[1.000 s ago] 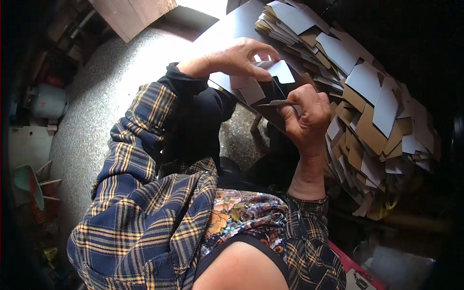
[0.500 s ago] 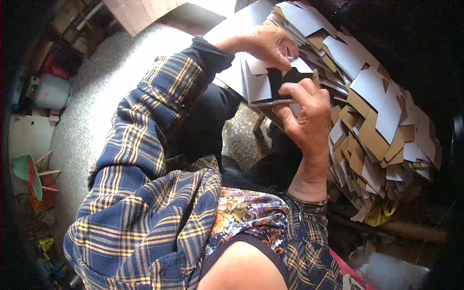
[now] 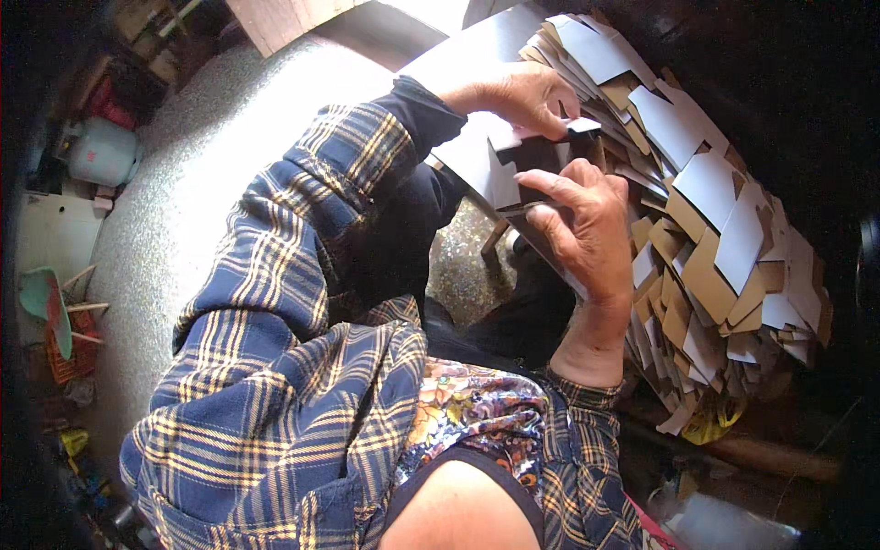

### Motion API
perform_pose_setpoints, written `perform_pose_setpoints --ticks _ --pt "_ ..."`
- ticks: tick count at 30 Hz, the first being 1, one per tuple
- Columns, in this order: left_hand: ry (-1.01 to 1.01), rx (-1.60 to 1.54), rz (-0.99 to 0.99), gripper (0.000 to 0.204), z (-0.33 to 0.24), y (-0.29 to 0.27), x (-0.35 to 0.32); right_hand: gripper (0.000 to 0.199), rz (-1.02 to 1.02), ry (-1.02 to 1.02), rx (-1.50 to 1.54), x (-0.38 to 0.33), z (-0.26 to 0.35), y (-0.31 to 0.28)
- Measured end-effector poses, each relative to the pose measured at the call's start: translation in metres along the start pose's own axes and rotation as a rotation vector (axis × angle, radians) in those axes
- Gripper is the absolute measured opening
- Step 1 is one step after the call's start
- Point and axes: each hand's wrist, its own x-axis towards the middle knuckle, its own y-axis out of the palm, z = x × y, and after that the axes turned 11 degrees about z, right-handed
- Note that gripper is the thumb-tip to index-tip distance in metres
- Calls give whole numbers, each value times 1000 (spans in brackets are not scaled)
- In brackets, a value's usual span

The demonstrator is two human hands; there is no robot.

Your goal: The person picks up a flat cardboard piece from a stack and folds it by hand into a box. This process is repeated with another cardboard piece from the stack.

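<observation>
The left hand (image 3: pixel 513 96) and the right hand (image 3: pixel 587 229) both have their fingers closed on one dark folded card piece (image 3: pixel 527 165), which is held up between them, just beside the left edge of the big heap of flat card cut-outs (image 3: pixel 706 238). This heap has too many grey and brown sheets to count, and it fills the whole right side up to the dark rim. To the left of the plaid sleeve (image 3: pixel 302 275) the speckled floor (image 3: pixel 202 156) gives open room, with one pale pot (image 3: pixel 101 151) near its far edge.
</observation>
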Motion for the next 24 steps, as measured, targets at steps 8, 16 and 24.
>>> perform_pose_setpoints --ticks 8,16,24 --pt "116 6 -210 41 15 12 8 26 -85 63 -2 1 0 11" --pt "173 143 -186 47 17 56 28 19 -97 42 43 1 -3 12" --pt "126 286 -138 69 5 60 14 22 -245 96 53 -7 -7 13"
